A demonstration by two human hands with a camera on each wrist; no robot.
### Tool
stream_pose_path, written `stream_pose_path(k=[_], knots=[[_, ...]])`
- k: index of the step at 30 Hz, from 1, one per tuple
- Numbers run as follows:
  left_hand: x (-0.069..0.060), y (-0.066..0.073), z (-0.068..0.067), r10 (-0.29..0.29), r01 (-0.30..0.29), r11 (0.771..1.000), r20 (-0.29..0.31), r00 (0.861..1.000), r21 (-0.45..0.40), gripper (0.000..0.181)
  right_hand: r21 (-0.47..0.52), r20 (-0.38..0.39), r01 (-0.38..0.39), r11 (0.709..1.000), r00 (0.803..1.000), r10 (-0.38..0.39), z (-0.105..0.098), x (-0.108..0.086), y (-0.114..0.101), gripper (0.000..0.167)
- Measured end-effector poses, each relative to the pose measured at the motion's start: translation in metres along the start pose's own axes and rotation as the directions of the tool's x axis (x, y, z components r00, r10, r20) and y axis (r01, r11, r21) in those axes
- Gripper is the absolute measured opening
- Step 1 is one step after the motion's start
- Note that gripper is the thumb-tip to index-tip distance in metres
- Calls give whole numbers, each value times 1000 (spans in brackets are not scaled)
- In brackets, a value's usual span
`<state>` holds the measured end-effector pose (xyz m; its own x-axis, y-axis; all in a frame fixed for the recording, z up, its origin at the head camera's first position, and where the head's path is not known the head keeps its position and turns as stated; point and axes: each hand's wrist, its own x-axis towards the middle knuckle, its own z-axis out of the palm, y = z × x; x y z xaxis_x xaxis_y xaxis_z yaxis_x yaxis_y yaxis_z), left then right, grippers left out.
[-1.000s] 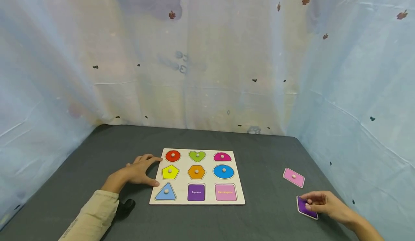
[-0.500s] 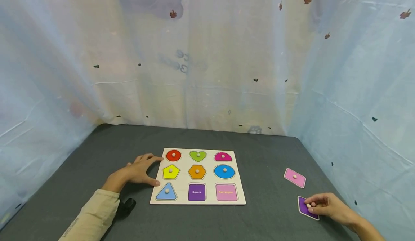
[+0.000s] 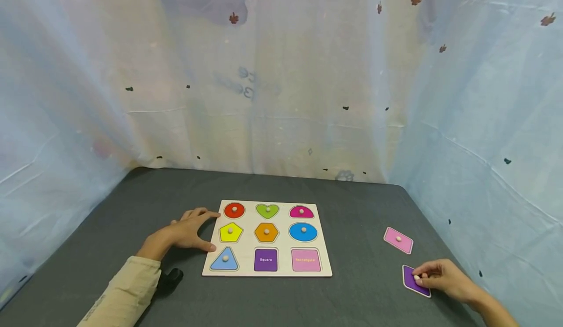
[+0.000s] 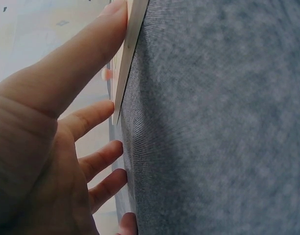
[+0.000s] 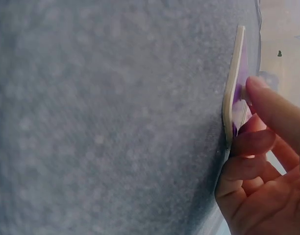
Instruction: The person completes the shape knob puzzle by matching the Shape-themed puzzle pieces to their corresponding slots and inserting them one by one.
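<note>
A pale wooden puzzle board [image 3: 284,256] lies flat on the table, with coloured shapes in most of its recesses. The square and rectangle recesses, marked with words, show no knobs. My left hand [image 3: 186,231] rests at the board's left side; its spread thumb [image 4: 98,41] and index finger touch the edge. At the right, a purple square puzzle piece [image 3: 410,284] lies on the table. My right hand [image 3: 446,280] pinches its small knob [image 5: 244,94] between thumb and fingers. A pink rectangular piece [image 3: 396,243] with a knob lies just beyond that hand.
Dark grey cloth covers the table [image 3: 352,297]. A patterned curtain [image 3: 281,97] hangs behind it and along both sides. A black object [image 3: 170,280], perhaps a strap end, shows beside the left sleeve [image 3: 127,288].
My right fingers have shifted slightly on the purple square piece, leaving its knob more visible. The left hand and the board stay in place; the head view sways a little.
</note>
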<state>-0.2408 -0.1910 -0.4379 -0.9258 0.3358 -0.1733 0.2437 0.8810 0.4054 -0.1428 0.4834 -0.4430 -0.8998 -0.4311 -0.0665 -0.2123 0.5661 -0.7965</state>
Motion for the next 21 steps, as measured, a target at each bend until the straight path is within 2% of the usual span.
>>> stream_pose_path(k=[5,8,14,21], knots=[[1,1,-1,4,-4,1000,-3,1000,3,99,-65,-60,13,998,998,-17,1,2,-3,15],[1,0,-1,4,-4,1000,-5,1000,6,98,-90,-89,56,994,994,-64,1,5,-6,13],[0,0,-1,4,-4,1000,-7,1000,-4,98,-87,-90,133,987,986,-141,6,13,-16,10],[0,-1,0,11,-11,1000,-12,1000,-4,99,-102,-104,115,988,987,-126,13,22,-34,10]])
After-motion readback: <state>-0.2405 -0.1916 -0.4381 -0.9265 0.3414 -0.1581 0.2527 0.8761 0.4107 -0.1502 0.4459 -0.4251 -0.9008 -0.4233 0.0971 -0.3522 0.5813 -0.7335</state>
